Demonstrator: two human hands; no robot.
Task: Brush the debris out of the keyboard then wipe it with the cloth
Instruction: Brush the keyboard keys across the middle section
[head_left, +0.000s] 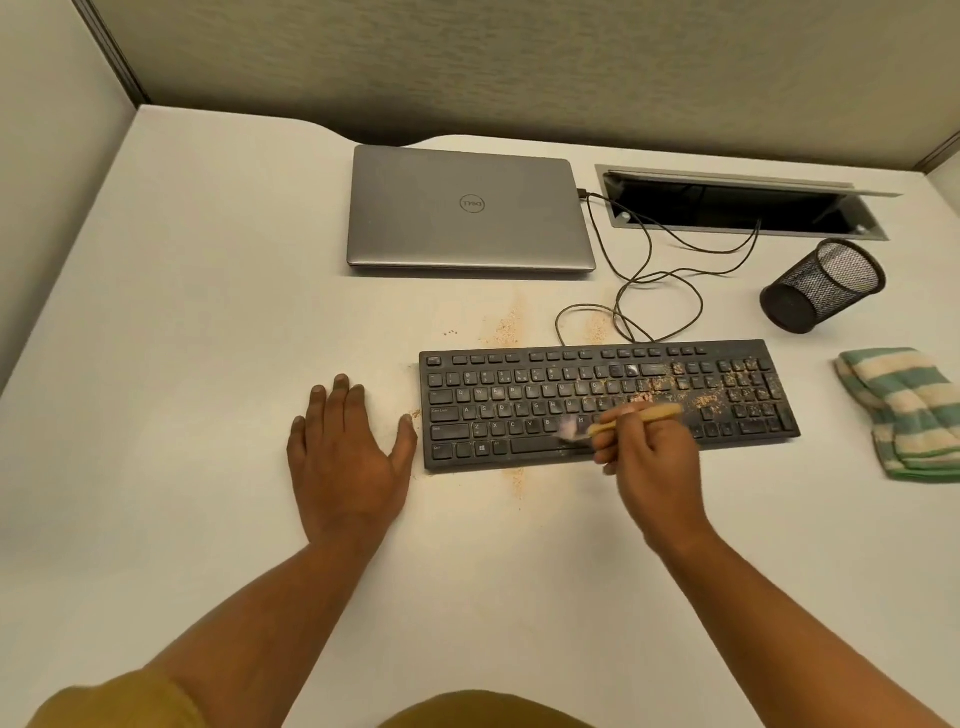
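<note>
Between curled fingers of right hand (649, 457): wooden brush (655, 413), bristles blurred on black keyboard (519, 410) just left of them. Debris (704, 401) right of them, striped cloth (904, 410) farther right. Flat on desk (208, 312): left hand (345, 457), fingers straight.

Office cubicle: fabric partition panels (519, 62) across top of frame & up the left edge, white desk (208, 260) w/ closed laptop (467, 208) top centre, open cable hatch (727, 229) upper right, mesh pen cup (826, 286) just below it, wired keyboard (571, 395) mid-frame.
</note>
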